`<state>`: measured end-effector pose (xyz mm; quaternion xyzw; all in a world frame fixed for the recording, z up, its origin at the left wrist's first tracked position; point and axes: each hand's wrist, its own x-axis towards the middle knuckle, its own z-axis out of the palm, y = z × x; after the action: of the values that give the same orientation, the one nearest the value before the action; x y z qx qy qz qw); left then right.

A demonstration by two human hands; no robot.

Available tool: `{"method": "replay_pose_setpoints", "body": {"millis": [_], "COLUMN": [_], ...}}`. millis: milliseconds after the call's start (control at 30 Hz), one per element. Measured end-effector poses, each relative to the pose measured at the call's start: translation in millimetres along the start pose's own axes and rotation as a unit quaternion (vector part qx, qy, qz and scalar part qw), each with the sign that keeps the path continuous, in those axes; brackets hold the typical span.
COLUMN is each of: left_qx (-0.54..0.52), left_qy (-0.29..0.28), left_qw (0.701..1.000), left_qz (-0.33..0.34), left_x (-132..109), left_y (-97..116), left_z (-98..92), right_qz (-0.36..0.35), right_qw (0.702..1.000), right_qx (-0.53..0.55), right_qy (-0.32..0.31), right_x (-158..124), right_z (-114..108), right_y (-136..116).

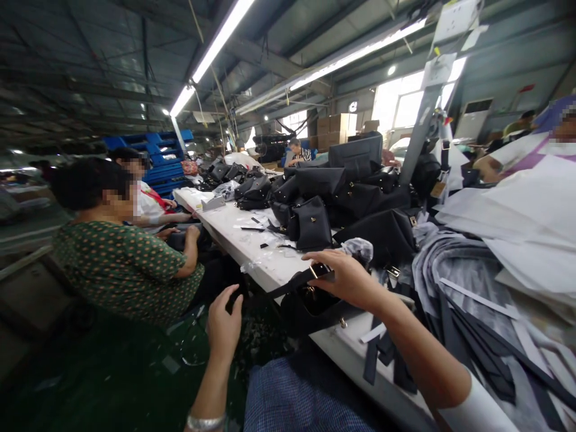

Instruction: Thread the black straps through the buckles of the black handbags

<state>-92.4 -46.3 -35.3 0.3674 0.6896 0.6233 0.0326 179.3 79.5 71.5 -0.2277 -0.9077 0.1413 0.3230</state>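
Observation:
My right hand grips a black strap by its gold buckle, thumb and fingers closed on it. The strap slopes down and left from there. Just below lies a black handbag, with its gold fittings partly showing, at the table's near edge. My left hand hangs in the air left of the handbag, fingers curved and apart from the thumb, with nothing visible in it. A finished-looking black bag with a flap stands beyond my right hand.
Black bags are heaped along the white table. Long black strips and wrapped curved pieces crowd the right side. A co-worker in a green dotted top sits at left. A slanted post rises from the table.

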Motion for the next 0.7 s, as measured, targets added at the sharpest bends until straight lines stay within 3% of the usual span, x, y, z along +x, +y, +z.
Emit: {"method": "replay_pose_setpoints", "body": {"millis": [67, 200, 267, 333, 433, 500, 567, 633, 700], "left_qx": [0.028, -0.022, -0.054, -0.07, -0.119, -0.166, -0.198, -0.213, -0.212], "left_qy": [-0.041, -0.271, -0.35, -0.391, -0.439, -0.46, -0.464, -0.474, -0.494], "left_qw": [0.996, 0.949, 0.92, 0.904, 0.886, 0.872, 0.863, 0.854, 0.843], "left_qz": [0.074, 0.158, 0.168, 0.161, 0.088, 0.031, 0.008, 0.01, 0.018], "left_x": [-6, -8, -3, 3, 8, 7, 3, -1, -5], "left_y": [35, 108, 131, 140, 138, 134, 133, 134, 138], "left_z": [13.1, 39.2, 48.4, 54.1, 57.9, 59.2, 59.8, 59.6, 58.5], "right_qz": [0.014, 0.008, 0.001, 0.015, 0.088, 0.162, 0.212, 0.225, 0.234], "right_qw": [0.997, 0.993, 0.989, 0.977, 0.95, 0.94, 0.912, 0.856, 0.795], "right_qx": [0.047, 0.038, 0.014, 0.004, 0.054, 0.161, 0.313, 0.45, 0.535], "right_qy": [0.056, 0.113, 0.15, 0.214, 0.295, 0.253, 0.162, 0.123, 0.162], "right_x": [-4, -7, -11, -19, -38, -47, -48, -42, -32], "right_z": [11, 26, 26, 23, 21, 25, 31, 36, 38], "right_y": [0, -3, -6, -9, -15, -17, -17, -16, -16]}}
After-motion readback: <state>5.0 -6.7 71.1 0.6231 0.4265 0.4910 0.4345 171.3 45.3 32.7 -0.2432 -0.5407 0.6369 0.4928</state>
